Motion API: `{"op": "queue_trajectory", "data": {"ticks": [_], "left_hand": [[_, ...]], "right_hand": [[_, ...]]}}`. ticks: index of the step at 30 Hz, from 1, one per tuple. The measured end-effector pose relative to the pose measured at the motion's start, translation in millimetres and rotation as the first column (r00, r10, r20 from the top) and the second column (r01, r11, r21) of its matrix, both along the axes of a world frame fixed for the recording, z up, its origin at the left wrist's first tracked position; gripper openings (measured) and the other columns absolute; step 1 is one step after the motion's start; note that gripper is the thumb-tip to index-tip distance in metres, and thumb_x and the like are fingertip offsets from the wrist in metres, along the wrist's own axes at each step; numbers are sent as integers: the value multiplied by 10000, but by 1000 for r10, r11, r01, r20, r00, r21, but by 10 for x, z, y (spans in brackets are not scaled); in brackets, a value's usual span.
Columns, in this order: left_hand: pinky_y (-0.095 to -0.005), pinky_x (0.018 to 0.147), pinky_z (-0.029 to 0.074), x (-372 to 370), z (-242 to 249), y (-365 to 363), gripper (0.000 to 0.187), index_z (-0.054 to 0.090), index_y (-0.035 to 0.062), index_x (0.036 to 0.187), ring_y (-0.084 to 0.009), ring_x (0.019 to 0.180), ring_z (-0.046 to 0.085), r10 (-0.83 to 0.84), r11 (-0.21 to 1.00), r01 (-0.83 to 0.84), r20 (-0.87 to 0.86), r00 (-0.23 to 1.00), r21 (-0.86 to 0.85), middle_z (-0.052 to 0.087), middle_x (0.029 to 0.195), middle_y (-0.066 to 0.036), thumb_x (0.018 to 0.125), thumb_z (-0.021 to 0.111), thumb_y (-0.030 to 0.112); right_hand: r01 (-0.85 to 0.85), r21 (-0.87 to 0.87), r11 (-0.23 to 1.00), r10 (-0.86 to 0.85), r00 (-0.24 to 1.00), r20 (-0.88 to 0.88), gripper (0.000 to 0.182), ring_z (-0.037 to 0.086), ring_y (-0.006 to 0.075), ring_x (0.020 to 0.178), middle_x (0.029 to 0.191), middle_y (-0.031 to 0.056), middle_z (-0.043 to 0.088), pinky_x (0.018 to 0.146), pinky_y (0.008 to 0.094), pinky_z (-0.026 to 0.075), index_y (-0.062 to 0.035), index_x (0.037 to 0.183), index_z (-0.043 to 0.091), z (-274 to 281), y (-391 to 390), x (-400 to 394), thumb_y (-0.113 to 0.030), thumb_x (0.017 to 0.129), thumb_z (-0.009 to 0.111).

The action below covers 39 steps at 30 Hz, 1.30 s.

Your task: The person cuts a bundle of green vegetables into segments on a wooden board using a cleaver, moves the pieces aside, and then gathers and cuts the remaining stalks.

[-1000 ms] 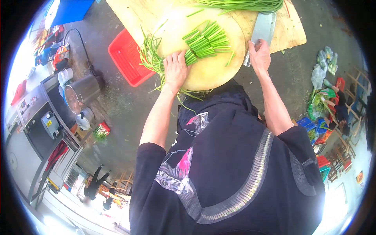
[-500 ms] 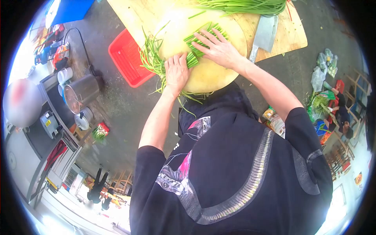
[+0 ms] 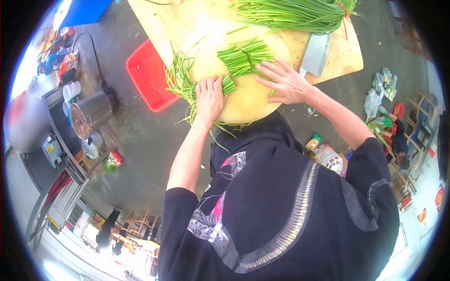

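On the round cutting board [image 3: 253, 100], my left hand [image 3: 210, 99] presses down around a bunch of long thin green stems that look like garlic scapes [image 3: 228, 84]. Their cut ends stick out to its right, and their tangled thin tips [image 3: 180, 77] spill over the board's left side. Just beyond lies a pile of short cut pieces [image 3: 243, 57] in rows. My right hand [image 3: 288, 84] is open, fingers spread, its fingertips at the near right edge of that pile. A cleaver [image 3: 316, 54] lies flat to the right, handle toward me.
A tied bundle of whole stems [image 3: 300, 14] rests at the back of the wooden table [image 3: 349, 56]. Left of the board stands a red plastic basket [image 3: 152, 77]. Farther left is a large metal pot [image 3: 91, 114]. Plastic bags of greens [image 3: 384, 86] lie on the floor at right.
My right hand has slid off the cut pieces toward me and to the right, uncovering them. The left hand keeps its hold on the bunch. The view has shifted slightly.
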<state>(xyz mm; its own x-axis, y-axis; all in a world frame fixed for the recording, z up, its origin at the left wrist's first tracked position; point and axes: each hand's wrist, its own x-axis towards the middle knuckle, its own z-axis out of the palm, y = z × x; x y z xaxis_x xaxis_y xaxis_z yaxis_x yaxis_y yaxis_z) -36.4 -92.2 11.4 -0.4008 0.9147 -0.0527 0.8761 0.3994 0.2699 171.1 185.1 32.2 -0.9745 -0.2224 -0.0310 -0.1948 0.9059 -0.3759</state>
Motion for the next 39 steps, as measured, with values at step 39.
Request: {"op": "queue_trajectory", "data": {"ticks": [39], "left_hand": [[-514,1069,422,25,13,51,701,569,82,1454,-362,1252,569,28,999,-28,-22,999,-19,618,1320,-143,860,863,310]], "right_hand": [[-64,133,989,107,930,-351,565,402,262,1598,1712,65,463,1333,562,298,-213,1483,636,-413,-95,-1449,-239,927,729]]}}
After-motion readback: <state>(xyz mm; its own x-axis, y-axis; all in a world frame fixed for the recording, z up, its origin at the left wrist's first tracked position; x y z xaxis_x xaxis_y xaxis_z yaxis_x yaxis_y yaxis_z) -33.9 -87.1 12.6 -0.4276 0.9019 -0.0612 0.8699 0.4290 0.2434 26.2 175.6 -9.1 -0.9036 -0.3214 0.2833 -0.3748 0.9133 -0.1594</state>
